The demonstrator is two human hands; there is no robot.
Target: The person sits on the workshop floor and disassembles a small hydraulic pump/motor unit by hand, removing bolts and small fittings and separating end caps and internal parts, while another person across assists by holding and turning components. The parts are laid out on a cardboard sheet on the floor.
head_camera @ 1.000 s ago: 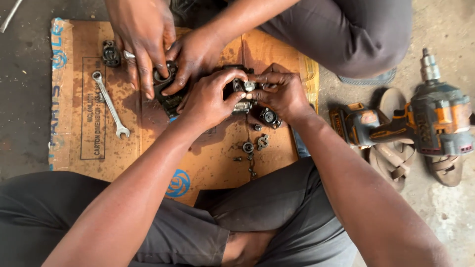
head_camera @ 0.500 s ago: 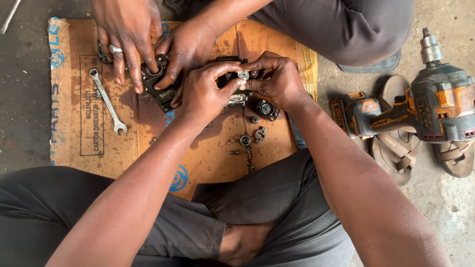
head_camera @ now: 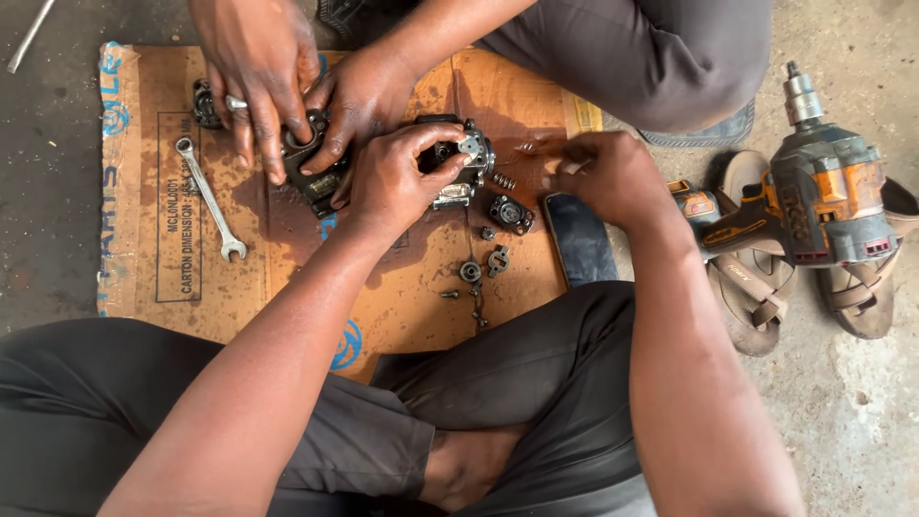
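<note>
My left hand (head_camera: pixel 397 177) grips a dark metal pump-like assembly (head_camera: pixel 459 158) resting on a stained cardboard sheet (head_camera: pixel 163 258). My right hand (head_camera: pixel 603 172) has drawn off to the right, fingers curled near the cardboard's right edge; whether it pinches a small part cannot be seen. Between my hands lie a small spring (head_camera: pixel 504 181) and a black round fitting (head_camera: pixel 510 213). Across from me another person's two hands (head_camera: pixel 287 86) press on a black housing (head_camera: pixel 311 168) beside my left hand.
A combination wrench (head_camera: pixel 211 201) lies on the cardboard's left. Small washers and screws (head_camera: pixel 479 273) are scattered near my knee. An orange and grey impact wrench (head_camera: pixel 814 196) rests on sandals (head_camera: pixel 756 287) on the concrete to the right. A dark flat object (head_camera: pixel 574 239) lies under my right wrist.
My right hand has left the assembly and moved right toward the cardboard's edge. My left hand keeps hold. The other person's hands stay on the black housing.
</note>
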